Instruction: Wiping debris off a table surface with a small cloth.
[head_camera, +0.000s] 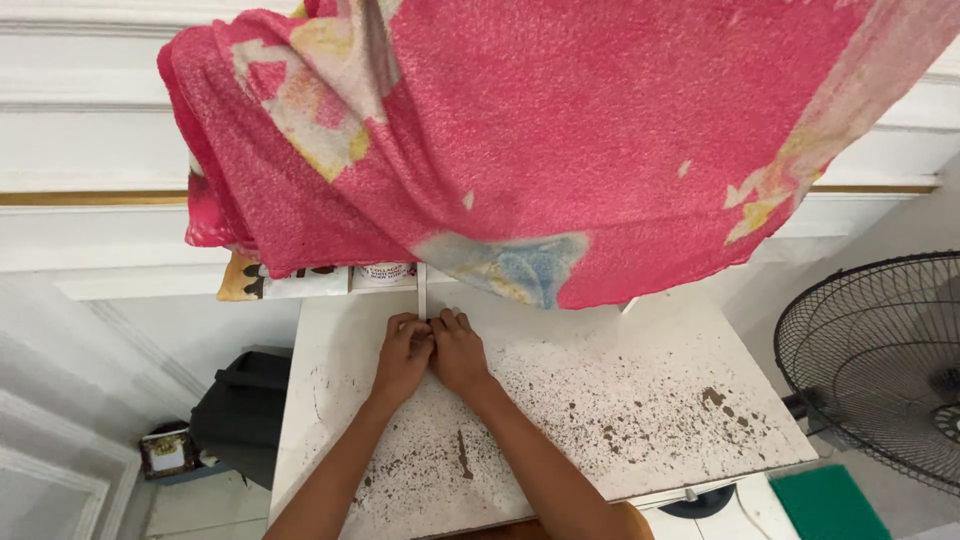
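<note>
Head view shows both hands pressed together at the far middle of a white desk (640, 400) speckled with brown flecks. Left hand (403, 358) and right hand (458, 352) touch each other, fingers curled narrow around the near end of a thin white strip (422, 290) that stands upright. A pink patterned cloth (540, 140) hangs above, covering the far side. A black fan (880, 360) stands at right, a dark bag (240, 410) at left.
</note>
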